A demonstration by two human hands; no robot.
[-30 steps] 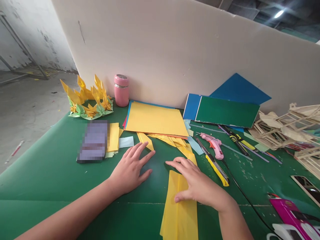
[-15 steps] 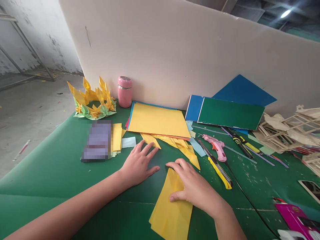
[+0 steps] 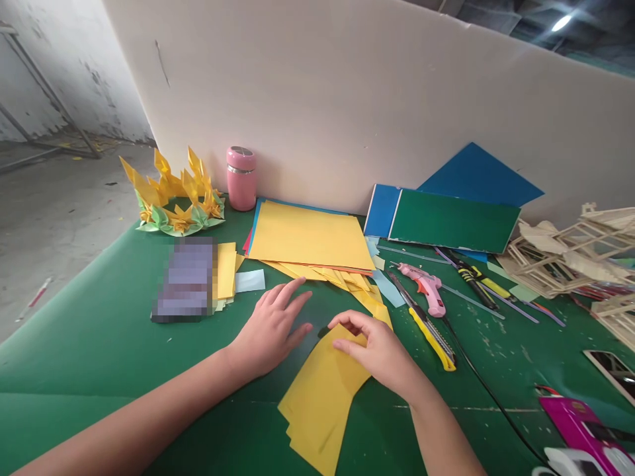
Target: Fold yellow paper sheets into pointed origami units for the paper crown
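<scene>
My right hand (image 3: 370,344) pinches the upper edge of several yellow paper strips (image 3: 322,396), thumb on top and fingers behind. The far end of the strips is raised off the green table, while the near ends fan out slightly toward me. To the left, my left hand (image 3: 275,324) hovers or rests low over the table with its fingers spread, holding nothing. Just beyond both hands lie folded yellow paper pieces (image 3: 342,277), partly under a stack of coloured sheets (image 3: 312,235) topped by a yellow one.
On the right are a pink glue gun (image 3: 424,284) with its cable, a yellow cutter knife (image 3: 431,337) and a wooden stick model (image 3: 565,258). A paper crown (image 3: 181,211), pink flask (image 3: 241,178) and blurred purple object (image 3: 186,281) stand left. A white board (image 3: 317,106) closes off the back.
My right hand has closed on the yellow strips and lifted their far end, and the strips now fan out more. My left hand has shifted slightly left. The view has moved a little.
</scene>
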